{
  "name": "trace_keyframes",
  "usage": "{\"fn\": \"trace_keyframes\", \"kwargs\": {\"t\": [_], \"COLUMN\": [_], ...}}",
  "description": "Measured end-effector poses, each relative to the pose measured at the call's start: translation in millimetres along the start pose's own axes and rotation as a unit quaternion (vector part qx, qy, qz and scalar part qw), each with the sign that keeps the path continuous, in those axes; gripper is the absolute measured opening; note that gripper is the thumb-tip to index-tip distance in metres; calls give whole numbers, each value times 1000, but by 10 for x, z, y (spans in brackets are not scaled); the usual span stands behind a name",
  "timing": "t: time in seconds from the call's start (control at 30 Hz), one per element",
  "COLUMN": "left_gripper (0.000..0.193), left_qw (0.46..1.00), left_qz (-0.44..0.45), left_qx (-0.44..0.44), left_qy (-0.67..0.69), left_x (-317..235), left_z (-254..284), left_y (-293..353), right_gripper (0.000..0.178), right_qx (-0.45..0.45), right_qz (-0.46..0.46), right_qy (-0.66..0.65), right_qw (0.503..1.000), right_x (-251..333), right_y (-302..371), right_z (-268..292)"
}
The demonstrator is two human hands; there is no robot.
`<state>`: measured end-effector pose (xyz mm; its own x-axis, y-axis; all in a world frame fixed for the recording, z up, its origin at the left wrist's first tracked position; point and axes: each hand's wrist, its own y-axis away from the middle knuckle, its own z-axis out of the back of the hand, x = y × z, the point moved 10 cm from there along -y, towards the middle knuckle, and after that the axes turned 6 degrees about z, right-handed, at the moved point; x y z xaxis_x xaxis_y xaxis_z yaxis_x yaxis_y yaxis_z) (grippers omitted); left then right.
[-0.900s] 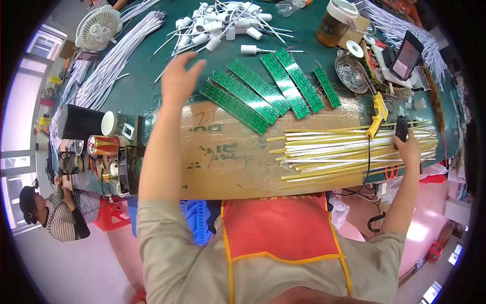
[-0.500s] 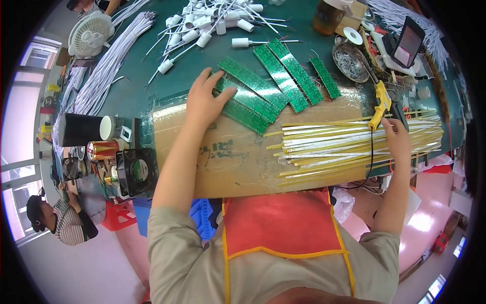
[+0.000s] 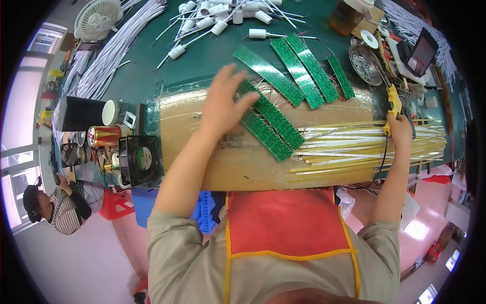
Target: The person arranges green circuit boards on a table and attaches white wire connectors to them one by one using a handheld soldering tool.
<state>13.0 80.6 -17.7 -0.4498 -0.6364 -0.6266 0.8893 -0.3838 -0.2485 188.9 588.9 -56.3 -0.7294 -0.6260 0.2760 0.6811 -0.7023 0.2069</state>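
Note:
My left hand is open, fingers spread and slightly blurred, at the upper-left ends of two long green circuit boards. Its thumb lies over the boards; whether the fingertips touch them I cannot tell. Another green board slants just beyond, two more lie side by side to its right, and a smaller one is farther right. My right hand is closed around the lower part of a yellow soldering iron, whose metal end points up toward a round metal dish.
Yellow-and-white strips lie across the cardboard beneath my right hand. White lamp holders with wires are heaped at the back. A small black fan, a can and white wire bundles stand left. A phone leans at back right.
Two boards have slid toward me and right, apart from the third, with my left hand over them. My right hand has closed round the soldering iron's handle. The whole view has shifted slightly.

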Motion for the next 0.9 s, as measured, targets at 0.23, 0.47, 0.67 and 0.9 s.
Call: {"fn": "trace_keyframes", "kwargs": {"t": [0.23,0.47,0.67,0.9], "left_gripper": [39,35,34,26], "left_qw": [970,918,941,870], "left_qz": [21,136,195,413], "left_qx": [-197,-34,-135,-61], "left_qy": [-140,-372,-242,262], "left_x": [876,1200,859,801], "left_z": [763,556,984,433], "left_y": [-827,-1153,-443,931], "right_gripper": [56,38,44,64], "right_qx": [-159,5,66,271], "right_qz": [109,152,233,254], "right_qy": [-393,-582,-684,-661], "right_qw": [899,799,688,652], "right_x": [151,604,1352,1837], "right_y": [418,906,1544,2162], "right_z": [339,124,18,-634]}}
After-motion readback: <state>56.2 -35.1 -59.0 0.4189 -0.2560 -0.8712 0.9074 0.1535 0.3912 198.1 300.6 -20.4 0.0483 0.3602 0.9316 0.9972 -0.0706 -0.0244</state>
